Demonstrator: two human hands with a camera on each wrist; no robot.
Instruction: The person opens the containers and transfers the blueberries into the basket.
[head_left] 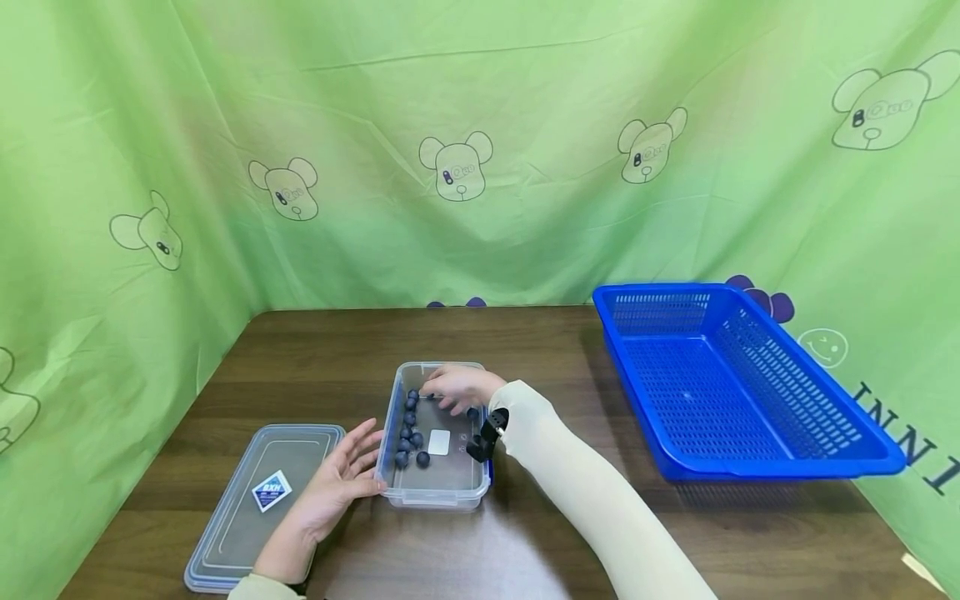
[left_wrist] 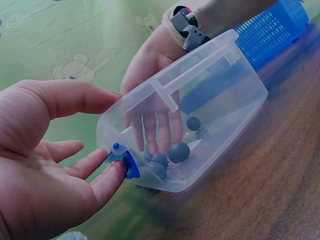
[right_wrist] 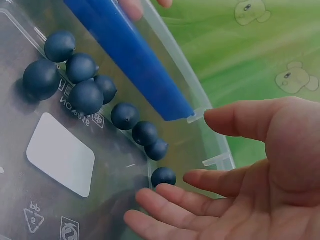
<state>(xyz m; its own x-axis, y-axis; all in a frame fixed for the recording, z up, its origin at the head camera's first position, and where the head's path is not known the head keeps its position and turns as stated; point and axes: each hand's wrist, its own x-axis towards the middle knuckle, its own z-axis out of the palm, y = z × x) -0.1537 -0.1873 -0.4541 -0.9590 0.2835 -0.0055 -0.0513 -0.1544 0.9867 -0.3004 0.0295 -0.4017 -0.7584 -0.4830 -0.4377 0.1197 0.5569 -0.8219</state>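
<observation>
A clear plastic food container (head_left: 435, 499) stands on the table, with several dark blue, grape-like round balls (right_wrist: 41, 80) inside, mostly in a row along its left wall. My left hand (head_left: 339, 477) is at the container's left side, fingers extended; in the left wrist view its thumb is at the rim and its fingertips touch the blue latch (left_wrist: 131, 165). My right hand (head_left: 459, 386) reaches into the container near the far end, fingers spread and nearly straight, holding nothing. In the right wrist view its fingertips are right beside the last ball (right_wrist: 163, 176) of the row.
The container's lid (head_left: 247, 521), with a blue and white label (head_left: 272, 491), lies on the table to the left. A large blue plastic basket (head_left: 780, 467) stands at the right. A green patterned cloth (head_left: 525, 225) hangs behind the wooden table (head_left: 337, 350).
</observation>
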